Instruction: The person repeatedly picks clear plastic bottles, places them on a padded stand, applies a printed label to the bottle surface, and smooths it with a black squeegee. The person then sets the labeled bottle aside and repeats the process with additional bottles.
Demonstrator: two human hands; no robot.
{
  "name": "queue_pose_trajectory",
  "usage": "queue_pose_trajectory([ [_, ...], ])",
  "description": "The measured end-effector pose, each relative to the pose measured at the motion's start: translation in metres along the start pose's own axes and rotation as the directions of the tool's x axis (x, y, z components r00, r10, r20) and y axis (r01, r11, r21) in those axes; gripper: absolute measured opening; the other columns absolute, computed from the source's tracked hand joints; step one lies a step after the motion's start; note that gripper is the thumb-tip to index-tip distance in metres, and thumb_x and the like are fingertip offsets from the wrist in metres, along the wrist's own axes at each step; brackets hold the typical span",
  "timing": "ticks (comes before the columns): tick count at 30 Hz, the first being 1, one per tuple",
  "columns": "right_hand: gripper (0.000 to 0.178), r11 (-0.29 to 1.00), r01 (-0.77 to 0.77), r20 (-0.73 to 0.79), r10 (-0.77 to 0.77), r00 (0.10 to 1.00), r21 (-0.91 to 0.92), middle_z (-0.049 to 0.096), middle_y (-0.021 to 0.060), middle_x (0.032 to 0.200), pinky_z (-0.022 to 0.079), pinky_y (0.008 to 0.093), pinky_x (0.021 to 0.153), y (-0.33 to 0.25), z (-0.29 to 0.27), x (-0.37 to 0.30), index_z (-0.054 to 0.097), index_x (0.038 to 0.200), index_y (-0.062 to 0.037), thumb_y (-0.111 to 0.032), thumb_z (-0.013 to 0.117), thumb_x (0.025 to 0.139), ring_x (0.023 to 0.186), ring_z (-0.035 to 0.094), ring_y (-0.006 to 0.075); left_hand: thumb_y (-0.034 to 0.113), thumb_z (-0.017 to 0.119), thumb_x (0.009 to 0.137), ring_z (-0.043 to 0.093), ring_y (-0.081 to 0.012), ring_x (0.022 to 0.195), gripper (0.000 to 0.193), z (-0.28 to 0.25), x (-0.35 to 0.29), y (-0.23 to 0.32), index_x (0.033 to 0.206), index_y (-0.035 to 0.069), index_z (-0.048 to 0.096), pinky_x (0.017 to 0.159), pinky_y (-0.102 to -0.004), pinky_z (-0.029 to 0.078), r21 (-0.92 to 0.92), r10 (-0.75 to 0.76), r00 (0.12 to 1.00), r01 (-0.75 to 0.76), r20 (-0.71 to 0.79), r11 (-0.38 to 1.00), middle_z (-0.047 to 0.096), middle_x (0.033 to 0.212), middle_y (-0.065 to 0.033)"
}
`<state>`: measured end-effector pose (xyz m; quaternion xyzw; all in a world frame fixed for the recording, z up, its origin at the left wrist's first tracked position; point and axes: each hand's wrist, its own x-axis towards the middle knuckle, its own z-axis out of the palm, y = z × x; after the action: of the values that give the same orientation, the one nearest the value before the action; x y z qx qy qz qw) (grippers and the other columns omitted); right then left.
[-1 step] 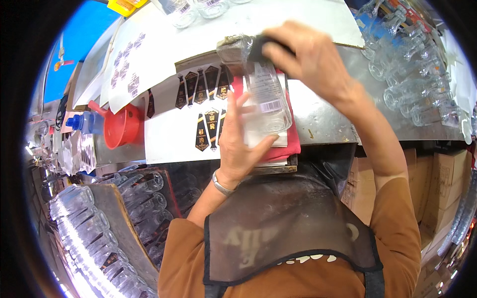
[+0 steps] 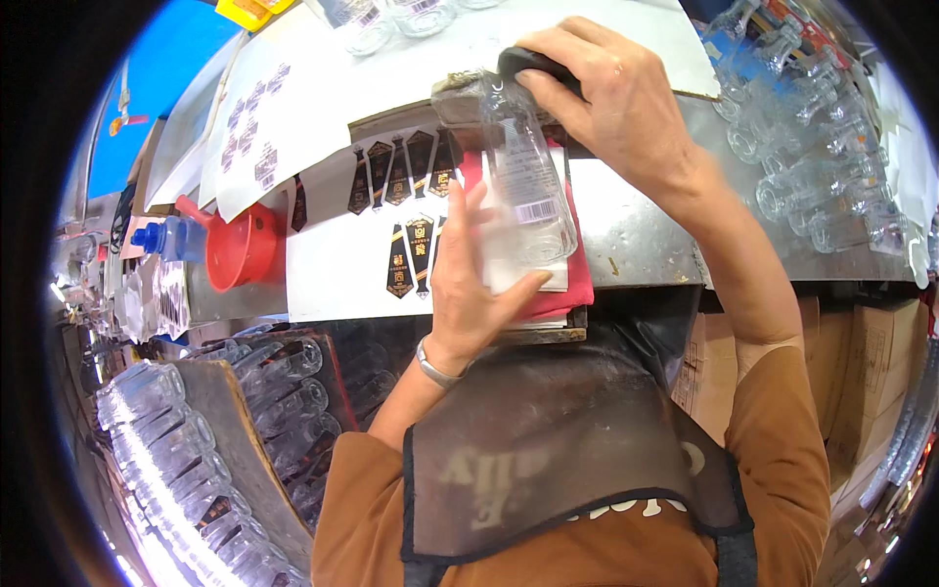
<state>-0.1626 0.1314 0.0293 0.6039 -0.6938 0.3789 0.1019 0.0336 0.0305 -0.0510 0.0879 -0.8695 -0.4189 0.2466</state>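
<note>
A clear glass bottle (image 2: pixel 533 191) with a printed label lies in front of me, its base toward me and its neck toward a worn block (image 2: pixel 458 100). Beneath it are white sheets and a pinkish-red cloth (image 2: pixel 579 269). My left hand (image 2: pixel 468 264) is open at the bottle's left side near the base, fingers and thumb spread; the fingertips are blurred, so contact is unclear. Above the neck end, my right hand (image 2: pixel 616 103) grips a black hand tool (image 2: pixel 536 68) with a rounded edge. Black tie-shaped labels (image 2: pixel 396 176) lie in rows on white paper at the left.
A red scoop (image 2: pixel 243 247) and a blue-capped bottle (image 2: pixel 178 241) stand left. Many clear bottles (image 2: pixel 822 176) are stacked right, and others (image 2: pixel 161 440) fill racks lower left. Labelled bottles (image 2: pixel 421 15) stand at the far edge. Cardboard boxes (image 2: pixel 871 362) sit below the table, right.
My right hand has risen slightly with the black tool, away from the bottle's neck, showing more of it. My left hand has hardly moved.
</note>
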Motion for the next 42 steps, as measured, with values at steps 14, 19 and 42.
queue_pose_trajectory([
  [14,0.015,0.991,0.023,0.149,-0.042,0.988,0.13,0.065,0.0097,0.086,0.055,0.0369,0.072,0.004,0.01,-0.018,0.068,0.093,-0.006,-0.008,0.072,0.079,0.078,0.066,0.0265,0.034,0.065,0.095,0.071,-0.0285,0.1,0.059,-0.027,0.166,-0.036,0.137,-0.005,0.053,0.09,-0.035,0.053,0.132,0.004,1.0,-0.001,-0.021,0.991,0.071,0.113,-0.0231],
  [19,0.012,0.975,0.138,-0.074,-0.127,0.989,0.172,0.067,0.0107,0.092,0.055,0.0374,0.071,-0.001,0.012,-0.057,0.067,0.092,-0.0071,-0.009,0.071,0.082,0.073,0.063,0.029,0.035,0.072,0.088,0.071,-0.0289,0.09,0.063,-0.009,0.179,-0.026,0.134,-0.006,0.056,0.085,-0.0363,0.054,0.104,-0.126,0.991,0.121,0.039,0.987,0.073,0.101,-0.0221],
  [42,0.015,0.667,-0.739,-0.709,0.564,0.423,0.09,0.064,0.0018,0.08,0.041,0.0234,0.058,0.037,-0.171,-0.189,0.068,0.107,-0.0007,-0.007,0.065,0.094,0.063,0.049,0.0048,0.033,0.069,0.096,0.069,-0.0104,0.097,0.05,0.01,0.396,0.002,0.135,0.003,0.061,0.083,-0.0234,0.051,0.088,0.321,0.929,-0.309,-0.185,0.947,0.077,0.103,-0.0076],
])
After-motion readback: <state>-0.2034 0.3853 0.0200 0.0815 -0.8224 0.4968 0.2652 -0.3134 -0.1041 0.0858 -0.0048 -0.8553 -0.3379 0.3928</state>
